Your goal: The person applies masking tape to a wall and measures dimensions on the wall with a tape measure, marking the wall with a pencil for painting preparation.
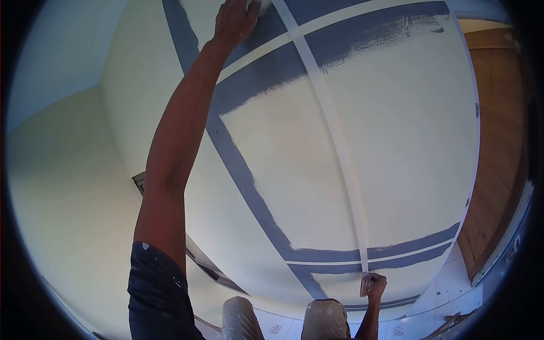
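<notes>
My left hand (pixel 235 22) is raised against the top of the cream wall (pixel 294 164), over a grey painted patch, its fingers bent and partly cut off by the frame edge. What it holds, if anything, is hidden. Low on the wall, my right hand (pixel 375 284) is closed around a small flat tool (pixel 364 284) at the lower end of a long pale strip (pixel 334 124). That strip runs down the wall and crosses other pale lines. Grey paint bands (pixel 243 170) with rough brushed edges border the cream areas.
A brown wooden door (pixel 493 136) stands at the right. Below are pale floor tiles (pixel 442 289) with marks on them and some wooden pieces (pixel 453 322) at the lower right. My knees (pixel 326 317) are near the wall's foot. A dark-edged opening (pixel 212 269) is at lower left.
</notes>
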Demonstrator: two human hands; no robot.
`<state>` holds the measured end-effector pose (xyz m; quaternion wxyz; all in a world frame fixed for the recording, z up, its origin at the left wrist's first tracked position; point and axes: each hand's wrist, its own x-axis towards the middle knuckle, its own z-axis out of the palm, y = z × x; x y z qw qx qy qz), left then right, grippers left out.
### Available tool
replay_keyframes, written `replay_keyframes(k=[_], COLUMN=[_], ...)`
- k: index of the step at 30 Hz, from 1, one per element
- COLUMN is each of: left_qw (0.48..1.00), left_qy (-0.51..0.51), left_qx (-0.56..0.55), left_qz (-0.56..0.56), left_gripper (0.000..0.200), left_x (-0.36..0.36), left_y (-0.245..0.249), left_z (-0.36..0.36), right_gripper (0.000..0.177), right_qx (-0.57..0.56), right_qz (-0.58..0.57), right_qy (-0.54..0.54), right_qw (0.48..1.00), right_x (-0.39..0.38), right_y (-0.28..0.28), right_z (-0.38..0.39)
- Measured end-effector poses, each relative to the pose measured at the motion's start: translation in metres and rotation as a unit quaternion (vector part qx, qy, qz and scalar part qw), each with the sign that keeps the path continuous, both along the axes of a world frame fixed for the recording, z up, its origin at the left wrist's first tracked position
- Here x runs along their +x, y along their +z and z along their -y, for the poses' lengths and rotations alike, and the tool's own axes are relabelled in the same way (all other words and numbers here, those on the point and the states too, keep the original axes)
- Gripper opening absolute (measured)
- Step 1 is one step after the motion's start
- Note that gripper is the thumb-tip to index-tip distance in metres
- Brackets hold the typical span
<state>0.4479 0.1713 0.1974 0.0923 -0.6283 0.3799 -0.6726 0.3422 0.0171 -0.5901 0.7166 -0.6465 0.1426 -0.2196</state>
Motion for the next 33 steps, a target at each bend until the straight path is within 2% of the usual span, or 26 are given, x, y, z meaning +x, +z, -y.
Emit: replay_keyframes(k=[3,7,10,14,17,20,22,24,25,28,29,33], left_qw=[0.999,0.995,0.998,0.999,0.999,0.999,0.998,0.998,0.999,0.999,0.999,0.998], left_qy=[-0.028,-0.045,-0.045,-0.021,0.006,-0.014,0.005,0.033,-0.001,0.029,-0.003,0.016], left_qx=[0.0,-0.026,0.015,0.016,0.034,0.045,0.046,0.053,0.047,0.03,-0.002,-0.005], left_qz=[-0.026,-0.091,-0.041,-0.022,0.003,-0.01,0.035,0.024,-0.013,0.004,-0.045,-0.057], left_gripper=[0.048,0.052,0.052,0.052,0.052,0.052,0.052,0.054,0.054,0.054,0.053,0.052], left_x=[0.005,-0.005,0.006,0.014,0.021,0.032,0.027,0.024,0.022,0.023,0.014,0.009], left_y=[0.014,0.01,0.019,0.021,0.03,0.036,0.041,0.04,0.039,0.042,0.032,0.028], left_z=[0.004,0.018,0.016,0.014,0.01,0.009,0.006,0.004,0.004,0.007,0.013,0.015], right_gripper=[0.027,0.026,0.024,0.021,0.019,0.023,0.024,0.024,0.024,0.024,0.023,0.022], right_qx=[0.032,0.04,0.048,0.067,0.004,0.085,-0.04,-0.018,-0.014,0.046,0.062,0.079], right_qz=[0.031,0.05,0.055,0.064,0.015,0.006,-0.014,-0.051,-0.043,-0.019,-0.009,0.027], right_qy=[0.016,0.023,0.016,0.006,-0.01,0.033,-0.001,0.02,0.016,0.015,0.014,0.007], right_qw=[0.999,0.998,0.997,0.996,1.0,0.996,0.999,0.998,0.999,0.999,0.998,0.996], right_x=[0.003,-0.005,-0.007,0.0,0.005,-0.003,0.015,0.001,0.002,0.001,0.0,0.004], right_y=[-0.025,-0.015,-0.017,-0.029,-0.012,0.012,-0.021,0.012,0.01,0.009,0.008,-0.004], right_z=[0.0,-0.001,-0.01,-0.007,0.0,0.003,0.002,0.005,0.004,0.002,0.002,0.004])
